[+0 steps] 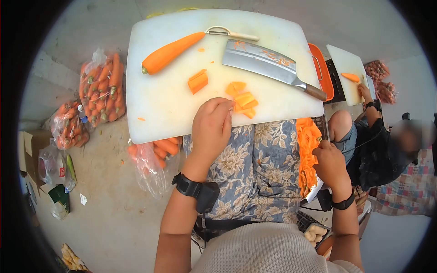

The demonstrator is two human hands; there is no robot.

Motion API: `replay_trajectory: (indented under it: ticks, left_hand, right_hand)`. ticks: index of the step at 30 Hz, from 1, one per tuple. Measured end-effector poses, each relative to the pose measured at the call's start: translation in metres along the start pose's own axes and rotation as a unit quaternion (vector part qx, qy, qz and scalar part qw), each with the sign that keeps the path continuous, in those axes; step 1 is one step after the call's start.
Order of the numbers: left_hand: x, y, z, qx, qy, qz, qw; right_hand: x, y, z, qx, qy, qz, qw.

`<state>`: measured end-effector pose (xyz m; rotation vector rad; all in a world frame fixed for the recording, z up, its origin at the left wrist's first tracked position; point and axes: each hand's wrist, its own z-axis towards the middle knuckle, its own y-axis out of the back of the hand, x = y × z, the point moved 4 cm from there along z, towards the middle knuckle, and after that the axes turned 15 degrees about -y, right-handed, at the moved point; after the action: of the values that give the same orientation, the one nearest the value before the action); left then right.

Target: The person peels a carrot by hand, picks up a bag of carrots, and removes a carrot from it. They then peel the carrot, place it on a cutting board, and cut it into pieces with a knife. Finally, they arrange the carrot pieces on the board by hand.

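My left hand rests at the near edge of the white cutting board, its fingers closed beside cut carrot pieces; whether it pinches one is hidden. My right hand is off the board at the right, fingers curled above a heap of orange peelings; a small carrot end shows at its fingertips. On the board lie a peeled carrot, a peeler, a carrot chunk and a cleaver with orange bits on its blade, handle toward the right edge.
Bags of carrots stand on the floor at the left, another bag under the board. An orange tray is at the right. Beyond it a co-worker sits by a second board, one hand near a carrot.
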<state>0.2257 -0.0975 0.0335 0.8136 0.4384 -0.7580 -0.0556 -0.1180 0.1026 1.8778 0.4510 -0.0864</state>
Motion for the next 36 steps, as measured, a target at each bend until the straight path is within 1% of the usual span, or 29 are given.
replay_trajectory:
  ticks: [1, 3, 4, 5, 6, 7, 9, 10, 12, 13, 15, 16, 17, 18, 19, 20, 21, 22, 24, 25, 27, 28, 30, 34, 35, 36]
  left_hand:
    - [0.001, 0.0, 0.001, 0.001, 0.002, 0.0, 1.0]
    - [0.002, 0.0, 0.003, -0.003, 0.007, -0.001, 1.0]
    - [0.001, 0.0, 0.003, -0.003, 0.013, -0.002, 1.0]
    - [0.0, 0.0, 0.003, -0.006, 0.012, -0.003, 1.0]
    - [0.0, 0.0, 0.004, 0.012, 0.039, -0.014, 0.999]
    - [0.001, -0.002, 0.004, 0.03, 0.065, -0.024, 0.997]
    - [0.003, -0.003, 0.005, 0.04, 0.063, -0.018, 0.997]
    - [0.004, -0.002, 0.006, 0.05, 0.061, -0.011, 0.997]
    - [0.003, 0.0, 0.007, 0.05, 0.059, -0.011, 0.997]
    - [0.002, 0.0, 0.008, 0.053, 0.056, -0.013, 0.997]
    - [0.002, -0.001, 0.009, 0.049, 0.063, -0.009, 0.997]
    - [0.002, -0.001, 0.009, 0.048, 0.068, -0.009, 0.996]
    - [0.002, -0.002, 0.009, 0.05, 0.075, -0.008, 0.996]
    - [0.001, -0.002, 0.01, 0.047, 0.063, 0.005, 0.997]
    - [0.0, -0.002, 0.012, 0.043, 0.05, 0.018, 0.998]
    - [-0.001, -0.003, 0.013, 0.046, 0.053, 0.018, 0.997]
    - [-0.001, -0.004, 0.013, 0.045, 0.066, 0.016, 0.997]
    - [0.0, -0.006, 0.013, 0.046, 0.079, 0.013, 0.996]
    - [-0.001, -0.011, 0.013, 0.058, 0.083, 0.006, 0.995]
    - [-0.001, -0.012, 0.013, 0.065, 0.082, 0.001, 0.995]
    - [-0.003, -0.014, 0.014, 0.067, 0.09, 0.001, 0.994]
    - [-0.003, -0.015, 0.014, 0.067, 0.095, 0.0, 0.993]
    - [-0.002, -0.018, 0.012, 0.065, 0.099, -0.002, 0.993]
    - [-0.003, -0.017, 0.013, 0.066, 0.115, -0.004, 0.991]
    - [-0.006, -0.017, 0.015, 0.07, 0.114, -0.003, 0.991]
    - [-0.008, -0.016, 0.016, 0.063, 0.134, -0.003, 0.989]
  right_hand:
    - [0.003, 0.005, 0.003, -0.003, -0.002, -0.002, 1.0]
    - [0.021, 0.024, 0.013, -0.065, 0.054, 0.157, 0.984]
    - [0.034, 0.026, 0.021, -0.067, 0.073, 0.208, 0.973]
    - [0.048, 0.032, 0.029, -0.088, 0.092, 0.249, 0.96]
    - [0.062, 0.037, 0.037, -0.107, 0.11, 0.289, 0.945]
    - [0.073, 0.038, 0.048, -0.108, 0.111, 0.288, 0.945]
    - [0.095, 0.046, 0.067, -0.185, 0.18, 0.315, 0.913]
    - [0.105, 0.047, 0.075, -0.185, 0.183, 0.313, 0.913]
    - [0.12, 0.048, 0.09, -0.128, 0.231, 0.378, 0.887]
    - [0.122, 0.049, 0.096, -0.127, 0.234, 0.378, 0.887]
    - [0.128, 0.047, 0.104, -0.138, 0.267, 0.312, 0.901]
    - [0.13, 0.047, 0.106, -0.132, 0.271, 0.312, 0.901]
    - [0.129, 0.045, 0.109, -0.085, 0.248, 0.346, 0.901]
    - [0.128, 0.044, 0.111, -0.038, 0.223, 0.379, 0.897]
    - [0.128, 0.045, 0.112, -0.034, 0.224, 0.381, 0.897]
    - [0.127, 0.044, 0.113, -0.004, 0.212, 0.387, 0.898]
    - [0.126, 0.042, 0.113, 0.024, 0.2, 0.392, 0.898]
    - [0.124, 0.041, 0.113, 0.029, 0.198, 0.394, 0.897]
    - [0.119, 0.038, 0.112, 0.053, 0.199, 0.442, 0.873]
    - [0.118, 0.037, 0.109, 0.057, 0.198, 0.445, 0.871]
    - [0.114, 0.04, 0.104, 0.044, 0.183, 0.522, 0.832]
    - [0.113, 0.04, 0.103, 0.048, 0.182, 0.524, 0.831]
    - [0.112, 0.041, 0.101, 0.019, 0.186, 0.481, 0.857]
    - [0.111, 0.032, 0.101, 0.013, 0.206, 0.473, 0.857]
    - [0.112, 0.034, 0.101, -0.006, 0.205, 0.456, 0.866]
    - [0.112, 0.035, 0.1, -0.026, 0.204, 0.439, 0.875]
